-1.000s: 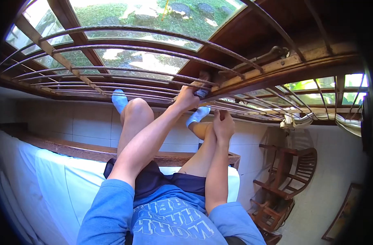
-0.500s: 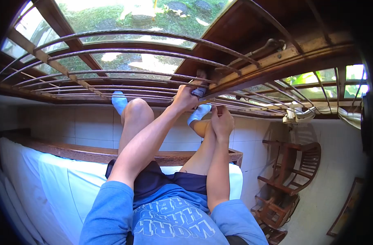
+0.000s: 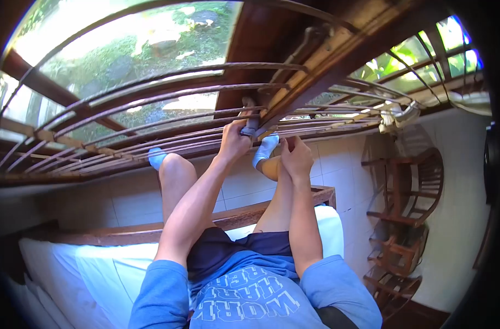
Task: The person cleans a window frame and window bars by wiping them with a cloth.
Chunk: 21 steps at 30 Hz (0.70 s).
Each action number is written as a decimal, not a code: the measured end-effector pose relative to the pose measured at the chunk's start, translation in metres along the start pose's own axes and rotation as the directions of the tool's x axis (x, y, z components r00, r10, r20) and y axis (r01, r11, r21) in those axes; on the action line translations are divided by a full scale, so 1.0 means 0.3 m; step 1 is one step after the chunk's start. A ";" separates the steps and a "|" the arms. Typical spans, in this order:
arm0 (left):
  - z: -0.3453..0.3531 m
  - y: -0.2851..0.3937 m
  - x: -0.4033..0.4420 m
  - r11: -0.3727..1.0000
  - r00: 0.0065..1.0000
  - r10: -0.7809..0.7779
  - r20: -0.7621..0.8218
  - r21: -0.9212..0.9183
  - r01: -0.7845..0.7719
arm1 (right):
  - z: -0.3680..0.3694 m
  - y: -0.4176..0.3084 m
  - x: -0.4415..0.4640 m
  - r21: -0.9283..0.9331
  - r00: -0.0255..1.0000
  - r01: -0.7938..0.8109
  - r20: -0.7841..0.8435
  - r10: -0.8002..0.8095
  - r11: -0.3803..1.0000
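My left hand (image 3: 236,141) is raised to the window's wooden post, its fingers closed around a small blue-grey object (image 3: 251,130) whose kind I cannot make out. A brown knob-like piece (image 3: 249,102) stands just above it, behind the bars. To the right, my right hand (image 3: 298,158) is closed in a pinch above my bent knee. Something dark and tiny may show at its fingertips, too small to name. The window post (image 3: 315,68) slants up from between the hands, with metal bars (image 3: 178,90) running sideways from it.
A metal window handle (image 3: 304,44) is on the post higher up. My socked feet (image 3: 267,147) rest by the bars. Below me is a bed with a white sheet (image 3: 118,274) and a wooden edge (image 3: 244,216). Wooden chairs (image 3: 411,186) stand at right, near white cloth (image 3: 395,115).
The view has turned and tilted, so window and chairs sit differently in it. Both hands keep nearly the same place and closed grip by the post.
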<state>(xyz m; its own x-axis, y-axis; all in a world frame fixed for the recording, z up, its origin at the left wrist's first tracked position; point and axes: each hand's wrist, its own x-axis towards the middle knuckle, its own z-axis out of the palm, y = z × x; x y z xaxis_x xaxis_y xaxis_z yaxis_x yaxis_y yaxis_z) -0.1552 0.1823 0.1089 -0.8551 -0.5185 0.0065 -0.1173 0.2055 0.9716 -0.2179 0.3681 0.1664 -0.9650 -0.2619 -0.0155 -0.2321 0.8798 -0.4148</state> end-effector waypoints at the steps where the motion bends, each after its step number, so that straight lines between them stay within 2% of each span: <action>1: 0.000 0.015 0.013 0.992 0.993 -0.108 0.040 0.071 0.105 | -0.003 0.009 -0.002 -0.001 1.000 -0.006 -0.001 0.006 1.000; 3: 0.040 -0.001 0.044 0.981 0.974 0.163 -0.157 -0.078 -0.177 | -0.003 0.032 -0.003 0.041 0.999 -0.042 -0.030 0.043 0.998; 4: 0.059 -0.031 0.052 0.978 0.976 0.186 -0.110 -0.071 -0.194 | -0.002 0.047 -0.004 0.064 0.998 -0.045 -0.037 0.047 0.997; 6: 0.071 -0.088 0.062 0.976 0.975 0.169 -0.147 -0.116 -0.187 | -0.004 0.078 -0.011 0.105 0.997 -0.050 -0.050 0.055 0.993; 7: 0.069 -0.079 0.050 0.975 0.977 0.184 -0.106 -0.110 -0.195 | -0.007 0.086 -0.019 0.121 0.993 -0.086 -0.065 0.094 0.989; 11: 0.039 -0.042 -0.035 0.984 0.999 0.035 0.038 -0.175 -0.028 | 0.001 0.087 -0.022 0.094 0.994 -0.006 -0.112 0.017 0.996; 17: 0.041 -0.023 -0.033 0.984 0.998 -0.040 0.048 -0.174 0.048 | 0.020 0.107 -0.008 0.052 0.996 -0.017 -0.088 0.021 0.999; 21: 0.038 -0.007 0.031 0.932 0.954 -0.293 0.061 -0.203 0.300 | 0.025 0.137 -0.015 0.051 0.991 0.007 -0.137 0.000 0.999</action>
<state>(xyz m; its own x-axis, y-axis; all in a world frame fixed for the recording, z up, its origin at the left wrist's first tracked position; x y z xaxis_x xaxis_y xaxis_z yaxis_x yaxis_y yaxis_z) -0.1686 0.1864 0.1041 -0.8120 -0.5046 -0.2933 -0.2630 -0.1323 0.9557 -0.2222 0.4025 0.1427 -0.9726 -0.2052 0.1094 -0.2326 0.8563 -0.4611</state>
